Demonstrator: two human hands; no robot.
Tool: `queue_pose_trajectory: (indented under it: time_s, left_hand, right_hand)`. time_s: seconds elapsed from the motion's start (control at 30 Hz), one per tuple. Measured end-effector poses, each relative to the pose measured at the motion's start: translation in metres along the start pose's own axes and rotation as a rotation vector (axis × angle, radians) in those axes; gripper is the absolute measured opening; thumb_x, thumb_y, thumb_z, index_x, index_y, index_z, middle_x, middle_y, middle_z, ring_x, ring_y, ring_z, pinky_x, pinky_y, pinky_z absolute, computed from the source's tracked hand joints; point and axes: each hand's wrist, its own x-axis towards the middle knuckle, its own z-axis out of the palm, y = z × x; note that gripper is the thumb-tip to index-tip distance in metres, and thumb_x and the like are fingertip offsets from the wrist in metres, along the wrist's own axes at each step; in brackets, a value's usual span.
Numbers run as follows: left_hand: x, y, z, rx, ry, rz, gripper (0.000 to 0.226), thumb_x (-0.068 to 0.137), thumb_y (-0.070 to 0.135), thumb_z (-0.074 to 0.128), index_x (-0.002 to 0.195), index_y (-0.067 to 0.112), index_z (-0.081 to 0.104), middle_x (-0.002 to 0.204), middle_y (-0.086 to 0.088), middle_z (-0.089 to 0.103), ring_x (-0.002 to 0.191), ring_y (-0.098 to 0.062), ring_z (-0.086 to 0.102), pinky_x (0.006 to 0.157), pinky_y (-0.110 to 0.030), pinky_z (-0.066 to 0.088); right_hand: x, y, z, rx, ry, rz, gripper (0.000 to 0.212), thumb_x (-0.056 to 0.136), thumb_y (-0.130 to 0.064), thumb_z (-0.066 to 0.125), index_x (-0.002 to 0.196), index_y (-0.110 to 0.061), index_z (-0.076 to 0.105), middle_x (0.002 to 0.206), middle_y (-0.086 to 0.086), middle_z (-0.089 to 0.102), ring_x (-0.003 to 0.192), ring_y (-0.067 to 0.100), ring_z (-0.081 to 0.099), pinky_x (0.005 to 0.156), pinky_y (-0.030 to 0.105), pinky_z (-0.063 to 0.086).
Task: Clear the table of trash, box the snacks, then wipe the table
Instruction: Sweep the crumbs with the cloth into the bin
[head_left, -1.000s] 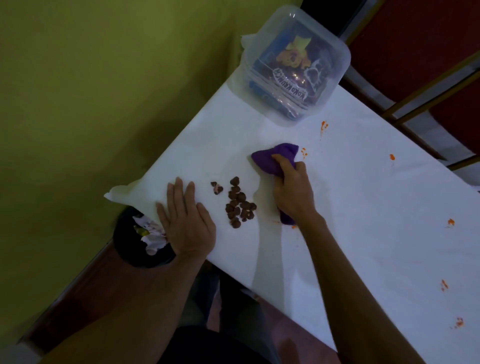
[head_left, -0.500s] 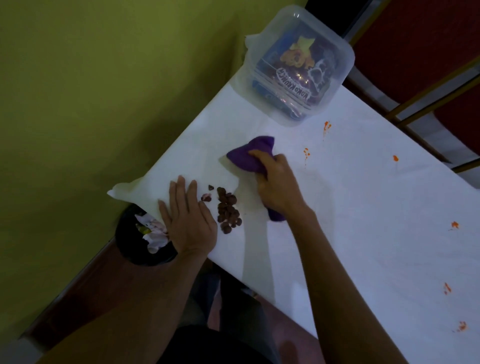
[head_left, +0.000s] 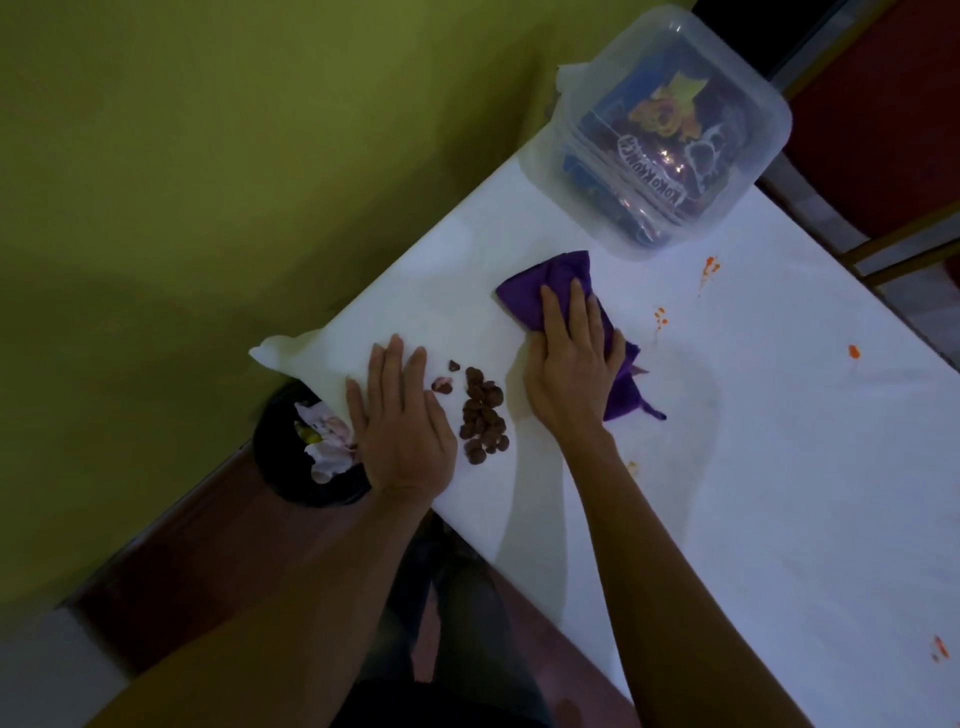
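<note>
Cloth (head_left: 551, 276) lies on the table (head_left: 779, 493) near the box (head_left: 670, 130), its long axis slanting from the far tip to the near right. The right hand (head_left: 569, 374) presses flat on it, fingers straight, hiding its middle. The left hand (head_left: 402, 421) lies flat beside brown crumbs (head_left: 483, 415).

The left hand (head_left: 402, 421) lies flat near the desk's (head_left: 779, 493) corner, a heap of snack pieces (head_left: 483, 415) just to its right. Right of the heap, the right hand (head_left: 569, 364) lies flat on a cloth (head_left: 550, 275). Behind the cloth, at the far edge, stands a box (head_left: 587, 197) with snack packets (head_left: 670, 140) inside. A bin (head_left: 280, 462) sits on the floor below the corner, left of the left hand.
</note>
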Motion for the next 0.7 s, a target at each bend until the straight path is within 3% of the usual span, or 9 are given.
queue_pose_trajectory:
  time_s: [0.23,0.4,0.5,0.6,0.7]
  left_hand:
    - [0.001,-0.003,-0.001,-0.012,0.012,0.012,0.050,0.099,0.021,0.030,0.148,0.020,0.041,0.162,-0.002,0.028,0.152,-0.021,0.017,0.122,-0.051,0.012]
    - [-0.006,0.010,-0.001,-0.061,0.010,0.027,0.052,0.096,0.016,0.033,0.147,0.019,0.042,0.161,-0.004,0.029,0.152,-0.022,0.018,0.122,-0.052,0.014]
    - [-0.013,0.009,-0.009,-0.159,-0.037,0.031,0.056,0.090,0.010,0.037,0.145,0.015,0.046,0.160,-0.008,0.032,0.151,-0.026,0.022,0.121,-0.055,0.017]
    - [-0.034,-0.002,-0.025,-0.285,-0.048,-0.031,0.059,0.088,0.012,0.030,0.143,0.008,0.048,0.156,-0.011,0.039,0.149,-0.027,0.028,0.120,-0.054,0.023]
    - [-0.067,-0.030,-0.039,-0.441,0.075,-0.155,0.050,0.092,0.000,0.044,0.141,0.004,0.050,0.149,-0.014,0.048,0.146,-0.026,0.034,0.119,-0.048,0.030]
  right_hand:
    - [0.010,0.005,-0.009,0.067,-0.142,-0.008,0.055,0.102,-0.049,0.029,0.156,-0.036,0.025,0.168,-0.003,0.009,0.154,0.019,0.007,0.119,0.063,0.000]
    - [-0.013,0.002,-0.038,0.130,-0.059,-0.006,0.055,0.097,-0.044,0.044,0.149,-0.029,0.040,0.168,-0.001,0.010,0.154,0.021,0.007,0.118,0.064,0.006]
    - [-0.052,-0.028,-0.045,0.300,0.059,-0.122,0.048,0.096,-0.030,0.052,0.144,-0.025,0.050,0.165,0.001,0.023,0.152,0.020,0.021,0.118,0.056,0.016]
    - [-0.092,-0.061,-0.035,0.489,0.054,-0.283,0.041,0.099,-0.014,0.046,0.138,-0.019,0.057,0.160,0.005,0.035,0.143,0.018,0.040,0.115,0.044,0.035]
    - [-0.133,-0.088,-0.016,0.632,-0.012,-0.404,0.039,0.100,-0.007,0.045,0.135,-0.011,0.061,0.153,0.004,0.047,0.140,0.007,0.040,0.116,0.025,0.033]
